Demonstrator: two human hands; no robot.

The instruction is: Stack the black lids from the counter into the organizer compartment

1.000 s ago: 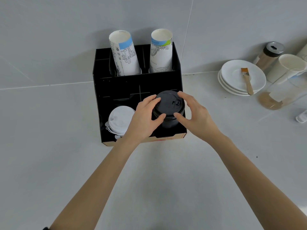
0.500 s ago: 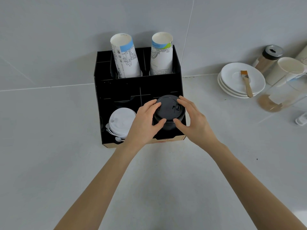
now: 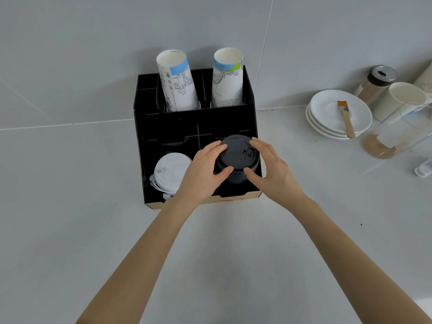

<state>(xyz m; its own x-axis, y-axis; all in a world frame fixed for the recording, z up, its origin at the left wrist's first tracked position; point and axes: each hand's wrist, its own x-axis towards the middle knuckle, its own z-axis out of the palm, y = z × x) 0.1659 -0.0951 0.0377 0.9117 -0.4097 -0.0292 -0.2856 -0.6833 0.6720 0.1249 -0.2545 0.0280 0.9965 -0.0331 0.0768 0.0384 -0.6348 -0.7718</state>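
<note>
A stack of black lids point(image 3: 236, 157) stands in the front right compartment of the black organizer point(image 3: 168, 122), its top above the compartment walls. My left hand point(image 3: 205, 171) grips the stack from the left, fingers on the top lid's rim and thumb on the front. My right hand point(image 3: 271, 169) grips it from the right in the same way. The lower part of the stack is hidden in the dark compartment.
White lids point(image 3: 170, 171) fill the front left compartment. Two paper cup stacks point(image 3: 178, 83) point(image 3: 228, 78) stand in the rear compartments. At the right are white saucers point(image 3: 325, 122) with a brush point(image 3: 346, 118), a shaker point(image 3: 376, 83), a white mug point(image 3: 402, 99) and a glass pitcher point(image 3: 397, 134).
Both hands have stayed on the black lid stack and lowered it slightly into the front right compartment. The view has shifted a little.
</note>
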